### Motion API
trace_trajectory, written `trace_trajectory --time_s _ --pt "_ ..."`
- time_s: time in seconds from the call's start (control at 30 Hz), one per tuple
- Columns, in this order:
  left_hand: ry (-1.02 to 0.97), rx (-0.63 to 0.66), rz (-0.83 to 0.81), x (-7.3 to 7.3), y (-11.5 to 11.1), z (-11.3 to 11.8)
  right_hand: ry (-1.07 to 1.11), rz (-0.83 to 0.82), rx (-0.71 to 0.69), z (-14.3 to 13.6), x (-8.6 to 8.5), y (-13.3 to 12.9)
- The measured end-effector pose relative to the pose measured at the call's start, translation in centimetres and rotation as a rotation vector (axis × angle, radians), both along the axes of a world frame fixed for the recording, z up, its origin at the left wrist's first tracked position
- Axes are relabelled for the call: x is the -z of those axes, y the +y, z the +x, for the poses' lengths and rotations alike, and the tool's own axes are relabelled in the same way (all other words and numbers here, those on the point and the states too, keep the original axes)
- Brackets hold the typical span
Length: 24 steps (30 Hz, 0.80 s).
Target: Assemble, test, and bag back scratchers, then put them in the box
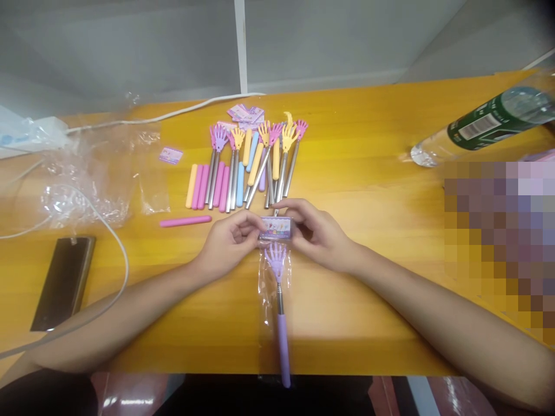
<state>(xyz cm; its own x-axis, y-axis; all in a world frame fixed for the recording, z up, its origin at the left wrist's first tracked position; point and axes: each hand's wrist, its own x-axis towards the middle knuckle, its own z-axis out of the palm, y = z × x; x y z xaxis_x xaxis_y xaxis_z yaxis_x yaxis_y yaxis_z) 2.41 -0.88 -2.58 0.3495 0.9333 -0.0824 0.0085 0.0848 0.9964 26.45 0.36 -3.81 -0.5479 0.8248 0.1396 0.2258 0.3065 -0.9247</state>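
Purple scratcher, bagged | left hand pinching card | right hand alongside

No wording, brand or number is legible at this resolution. Print locations are as follows.

1. Bottle, toward the far right corner of the worktop: green label with a white barcode panel and white lettering; characters too small to read.
2. Printed card, between my left hand and my right hand: purple-and-white, with a row of small colored pictures; text unreadable.
3. Loose card, left of center, toward the far edge: purple-and-white print, unreadable.
4. Card pile, near the far edge: overlapping purple-and-white cards, print unreadable.
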Motion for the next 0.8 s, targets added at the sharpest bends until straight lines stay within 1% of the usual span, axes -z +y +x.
trace_trajectory --time_s 0.07,0.13,0.23,0.3,0.4,0.47,0.57,0.63,0.7,0.77,0.8 --pt "-0.019 -0.020 -0.010 -0.1 0.0 0.0 -0.007 0.004 0.052 -0.1 -0.1 0.0" --pt "-0.058 -0.047 -0.029 -0.1 0.0 0.0 0.004 -0.013 0.138 -0.2 -0.4 -0.1" --pt "-0.175 -0.073 -0.055 0.2 0.2 -0.3 -0.069 -0.076 0.227 -0.3 -1.6 -0.4" --pt "-0.249 -0.076 -0.059 0.5 0.3 -0.6 -0.216 -0.106 0.214 -0.5 -2.8 -0.9" --pt "-0.292 -0.115 -0.021 0.7 0.5 -0.8 -0.418 -0.133 0.139 -1.1 -4.4 -2.0" --pt "-0.310 -0.149 0.004 0.7 0.6 -0.9 -0.456 -0.153 0.082 -1.4 -4.8 -3.2" --pt "-0.334 -0.150 -0.009 0.3 0.7 -0.8 -0.402 -0.196 0.048 -1.6 -4.4 -5.2" --pt "-0.310 -0.113 -0.012 0.0 0.7 -0.8 -0.341 -0.236 0.071 -1.0 -3.9 -6.5" --pt "-0.256 -0.043 0.002 0.0 0.7 -1.0 -0.292 -0.231 0.137 0.4 -3.9 -7.5" --pt "-0.209 0.037 0.028 0.2 0.7 -1.2 -0.296 -0.139 0.261 2.7 -4.6 -8.1" --pt "-0.187 0.066 0.050 0.4 0.7 -1.3 -0.334 -0.067 0.355 4.2 -5.2 -8.3"
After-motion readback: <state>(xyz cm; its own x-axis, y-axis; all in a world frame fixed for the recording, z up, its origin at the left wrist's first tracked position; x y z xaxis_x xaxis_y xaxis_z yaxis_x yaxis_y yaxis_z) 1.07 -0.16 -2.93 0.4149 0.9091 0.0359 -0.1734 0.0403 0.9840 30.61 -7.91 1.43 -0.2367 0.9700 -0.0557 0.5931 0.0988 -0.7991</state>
